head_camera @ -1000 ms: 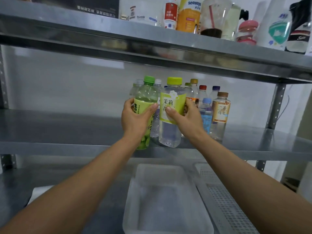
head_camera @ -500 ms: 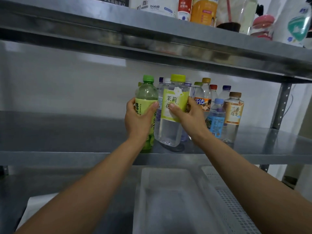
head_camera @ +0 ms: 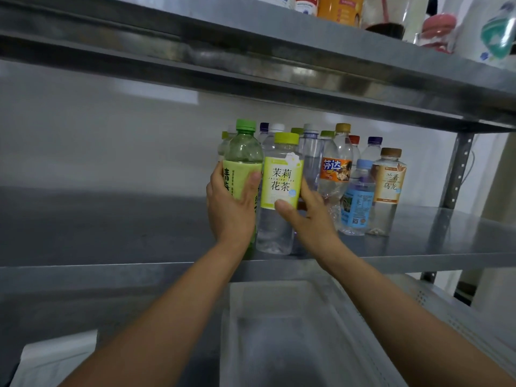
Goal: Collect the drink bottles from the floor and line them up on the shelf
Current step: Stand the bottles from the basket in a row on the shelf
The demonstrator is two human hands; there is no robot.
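Left hand [head_camera: 231,208] grips the green-capped green plastic bottle [head_camera: 242,174]; right hand [head_camera: 304,216] grips the yellow-labelled clear bottle [head_camera: 280,196]. We seat both upright on the steel shelf [head_camera: 111,233] before releasing.

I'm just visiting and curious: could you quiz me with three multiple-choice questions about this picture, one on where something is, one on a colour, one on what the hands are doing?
1. Where does the brown-capped bottle stand among the bottles?
A. far left
B. far right
C. on the top shelf

2. What colour is the cap of the bottle in the right hand?
A. red
B. yellow-green
C. blue

3. What is the left hand doing?
A. gripping the green bottle
B. resting open on the shelf
C. holding a tray

Answers: B, it ends the group on the right; B, the jasmine tea bottle has a yellow-green cap; A, its fingers wrap the bottle's label.
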